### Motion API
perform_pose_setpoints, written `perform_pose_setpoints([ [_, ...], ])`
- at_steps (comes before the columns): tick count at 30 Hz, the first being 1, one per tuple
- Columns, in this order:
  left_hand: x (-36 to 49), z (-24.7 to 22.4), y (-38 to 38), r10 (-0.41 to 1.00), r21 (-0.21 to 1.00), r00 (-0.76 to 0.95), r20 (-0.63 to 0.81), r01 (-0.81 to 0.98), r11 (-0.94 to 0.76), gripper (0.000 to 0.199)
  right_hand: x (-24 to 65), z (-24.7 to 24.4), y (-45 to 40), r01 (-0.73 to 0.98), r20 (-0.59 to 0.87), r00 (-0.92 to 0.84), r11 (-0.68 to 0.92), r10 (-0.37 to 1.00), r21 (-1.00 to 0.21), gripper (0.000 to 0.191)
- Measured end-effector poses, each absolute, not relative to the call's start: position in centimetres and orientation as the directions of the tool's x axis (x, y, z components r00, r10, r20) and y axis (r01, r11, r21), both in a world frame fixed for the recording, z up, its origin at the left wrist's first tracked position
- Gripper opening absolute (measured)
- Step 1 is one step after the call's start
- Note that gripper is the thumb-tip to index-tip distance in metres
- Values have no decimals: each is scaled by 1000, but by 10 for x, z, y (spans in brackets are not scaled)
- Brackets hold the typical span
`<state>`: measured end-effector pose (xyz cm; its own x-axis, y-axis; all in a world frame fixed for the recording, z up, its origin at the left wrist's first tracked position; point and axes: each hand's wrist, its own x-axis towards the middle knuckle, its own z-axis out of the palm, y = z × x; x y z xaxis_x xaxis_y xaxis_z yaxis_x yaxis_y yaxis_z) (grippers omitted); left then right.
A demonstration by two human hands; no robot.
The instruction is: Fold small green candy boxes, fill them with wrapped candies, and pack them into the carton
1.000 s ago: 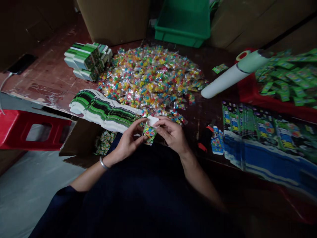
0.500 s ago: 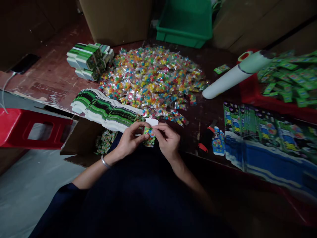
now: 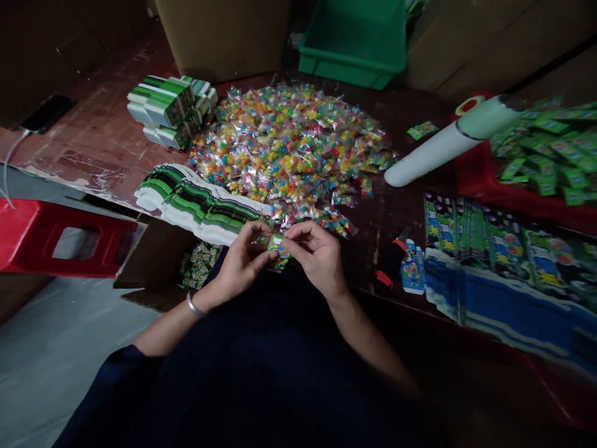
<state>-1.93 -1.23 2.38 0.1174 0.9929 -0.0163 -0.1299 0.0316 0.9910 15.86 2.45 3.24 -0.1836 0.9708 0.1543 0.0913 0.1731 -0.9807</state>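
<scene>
Between my hands, near the table's front edge, is a small green printed candy box (image 3: 278,249). My left hand (image 3: 245,258) grips its left side with thumb and fingers. At its top right, the fingers of my right hand (image 3: 318,255) are closed on the box's upper end, partly hiding it. A long row of flat, overlapping green and white cartons (image 3: 196,202) lies just left of the box. Beyond my hands rises a big heap of clear packets of colourful candies (image 3: 293,149).
Green-white carton bundles (image 3: 161,106) stand back left. A green bin (image 3: 352,50) is at the back, with a white roll (image 3: 433,152) to its right. Printed sheets (image 3: 504,261) and a red-black cutter (image 3: 390,264) lie right. Below the left edge, an open cardboard box (image 3: 149,261) holds small boxes.
The white flap that stood up at the box's top is now folded down under my right fingers. My right hand has moved slightly up and over the box's end.
</scene>
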Motion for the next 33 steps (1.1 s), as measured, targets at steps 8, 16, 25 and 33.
perform_pose_setpoints([
  [8,-22,28,-13,984,998,177,21,-67,-10,42,168,38,37,129,100,-220,131,970,-983,18],
  [16,-26,29,-13,986,996,158,-48,-68,59,36,166,36,20,235,338,-212,383,917,-893,10],
  [25,-44,41,-11,960,992,279,-4,123,-32,23,169,15,17,116,231,-314,279,921,-953,18],
  [33,-159,63,-13,924,614,353,-150,765,-193,28,170,-14,37,520,282,-342,430,896,-738,25],
])
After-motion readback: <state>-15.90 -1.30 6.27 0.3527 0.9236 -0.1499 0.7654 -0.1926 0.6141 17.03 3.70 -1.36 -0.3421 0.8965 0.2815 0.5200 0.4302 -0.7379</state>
